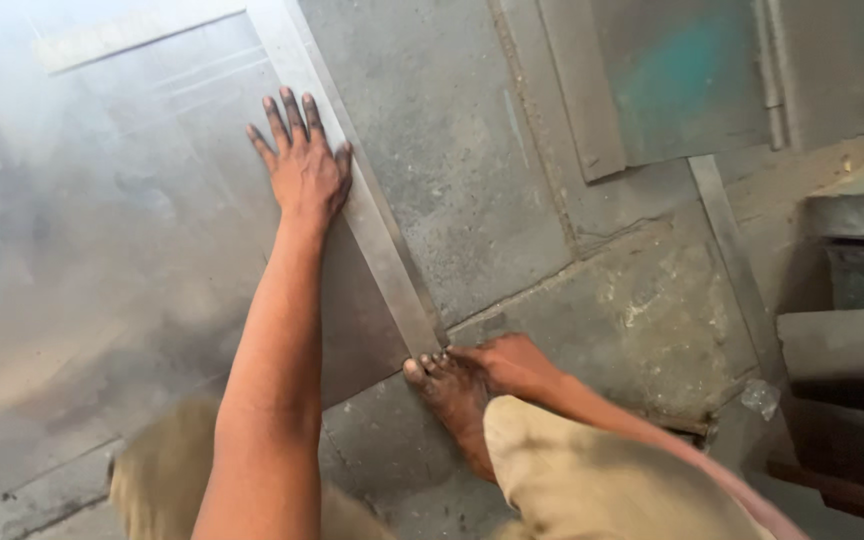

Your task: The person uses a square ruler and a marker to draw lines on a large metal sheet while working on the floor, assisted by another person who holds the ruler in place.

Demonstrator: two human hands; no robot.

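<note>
Large grey metal sheet flat on the concrete floor, steel straightedge along its right edge; likely stiff, heavy, sharp-edged, best gripped at the rim. Left hand far out, fingers spread, pressing flat. Right hand near, fingertips at the straightedge's near end beside a bare foot.

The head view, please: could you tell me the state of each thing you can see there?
Metal sheet: lying flat on the floor.
Metal straightedge: laid flat along the sheet's right edge.
Left hand: open, fingers spread, pressing on the sheet beside the straightedge.
Right hand: at the straightedge's near end; grip not clear.
Bare foot: toes at the straightedge's near end.
Concrete floor: worn, cracked.
</note>
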